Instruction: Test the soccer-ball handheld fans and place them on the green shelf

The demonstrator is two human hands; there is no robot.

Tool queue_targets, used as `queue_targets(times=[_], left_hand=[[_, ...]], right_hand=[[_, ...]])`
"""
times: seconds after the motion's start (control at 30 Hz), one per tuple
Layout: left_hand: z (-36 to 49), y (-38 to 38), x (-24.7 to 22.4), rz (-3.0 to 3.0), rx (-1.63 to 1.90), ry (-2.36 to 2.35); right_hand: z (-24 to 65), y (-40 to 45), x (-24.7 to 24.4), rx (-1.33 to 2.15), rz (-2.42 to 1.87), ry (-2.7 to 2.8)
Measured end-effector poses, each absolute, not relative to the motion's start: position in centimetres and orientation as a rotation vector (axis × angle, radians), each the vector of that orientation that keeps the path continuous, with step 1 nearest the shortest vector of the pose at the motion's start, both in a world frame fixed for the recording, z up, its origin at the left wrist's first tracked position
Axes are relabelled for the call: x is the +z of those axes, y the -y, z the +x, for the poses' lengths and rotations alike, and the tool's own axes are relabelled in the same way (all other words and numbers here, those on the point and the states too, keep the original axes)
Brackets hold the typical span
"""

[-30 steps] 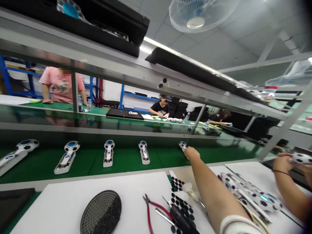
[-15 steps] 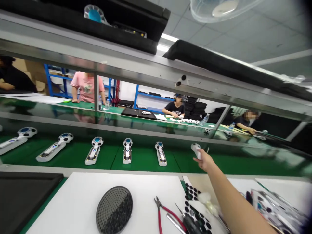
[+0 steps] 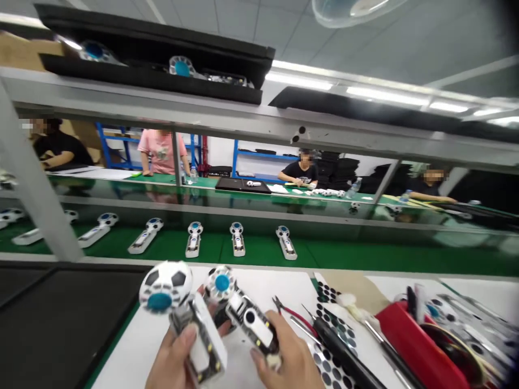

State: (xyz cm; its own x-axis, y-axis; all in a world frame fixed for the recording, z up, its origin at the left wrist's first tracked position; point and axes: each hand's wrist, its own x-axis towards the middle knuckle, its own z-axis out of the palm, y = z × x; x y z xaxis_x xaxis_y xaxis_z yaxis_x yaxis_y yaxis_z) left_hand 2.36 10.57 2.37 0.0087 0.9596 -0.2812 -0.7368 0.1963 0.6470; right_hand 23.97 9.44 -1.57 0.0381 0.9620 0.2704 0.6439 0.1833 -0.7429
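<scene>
Worktop sheet (image 3: 130, 356) underneath, gripped one soccer-ball-headed device (image 3: 208, 329) by its handle with the left hand (image 3: 172, 356), a second device (image 3: 249, 317) with the right hand (image 3: 290, 354), close together. Probably needed firm grips and space between devices.

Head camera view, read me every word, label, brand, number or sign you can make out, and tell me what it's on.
No text can be read.
Black shirt, middle background: pale print, too small and blurred.
Pink shirt: print, too blurred.
Row of gadgets: tiny marks on white panels, too small.
Near gadget in the right hand: dark round spot, no legible letters.
Other gadget in the left hand: no legible letters.
</scene>
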Motion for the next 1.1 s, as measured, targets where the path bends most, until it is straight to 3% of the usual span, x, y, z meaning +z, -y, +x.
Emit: queue_targets(times=[0.1,0.3,0.6,1.1], left_hand=[[2.5,-12.6,3.2,0.316,1.458,-0.635],[5.3,-14.0,3.5,0.478,1.405,-0.613],[5.0,-14.6,1.1,0.474,1.217,-0.380],[3.8,-14.4,0.6,0.751,1.199,-0.329]], right_hand=[[22.7,-9.4,-2.8,0.632,-1.512,1.829],[21.6,-9.7,-1.4,1.339,-1.308,1.420],[22.7,-10.3,-1.7,1.321,-1.533,1.390],[22.8,-9.2,-1.8,1.468,-1.283,1.273]])
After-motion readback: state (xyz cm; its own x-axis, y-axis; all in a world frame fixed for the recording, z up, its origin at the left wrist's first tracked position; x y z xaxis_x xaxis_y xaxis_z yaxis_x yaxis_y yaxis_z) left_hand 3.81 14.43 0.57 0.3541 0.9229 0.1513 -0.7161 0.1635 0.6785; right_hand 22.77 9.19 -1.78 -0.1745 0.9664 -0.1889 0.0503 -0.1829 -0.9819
